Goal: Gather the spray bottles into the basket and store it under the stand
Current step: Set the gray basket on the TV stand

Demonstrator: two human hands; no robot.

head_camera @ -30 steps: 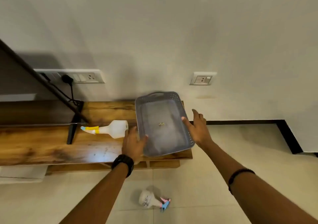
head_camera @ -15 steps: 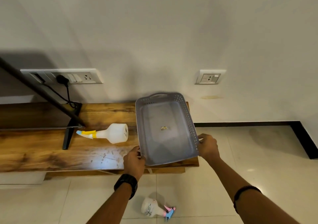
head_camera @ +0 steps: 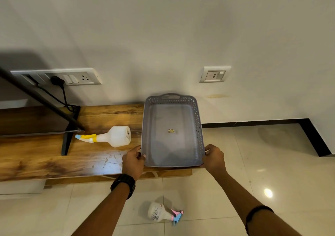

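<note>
A grey perforated basket (head_camera: 198,126) rests on the right end of the wooden stand (head_camera: 54,159), with only a small scrap inside. My left hand (head_camera: 133,161) grips its near left corner and my right hand (head_camera: 213,156) grips its near right corner. A white spray bottle with a yellow nozzle (head_camera: 112,136) lies on its side on the stand, just left of the basket. A second white spray bottle with a pink and blue trigger (head_camera: 161,212) lies on the floor tiles between my forearms.
A black TV leg (head_camera: 68,137) and the screen's edge stand on the stand at left. A cable runs from a wall socket panel (head_camera: 72,77). Another socket (head_camera: 214,73) is on the wall at right. Glossy tiled floor (head_camera: 262,163) spreads right of the stand.
My hands slid from the basket's sides down to its near corners and closed on them. The view shifted back slightly; the bottles stayed put.
</note>
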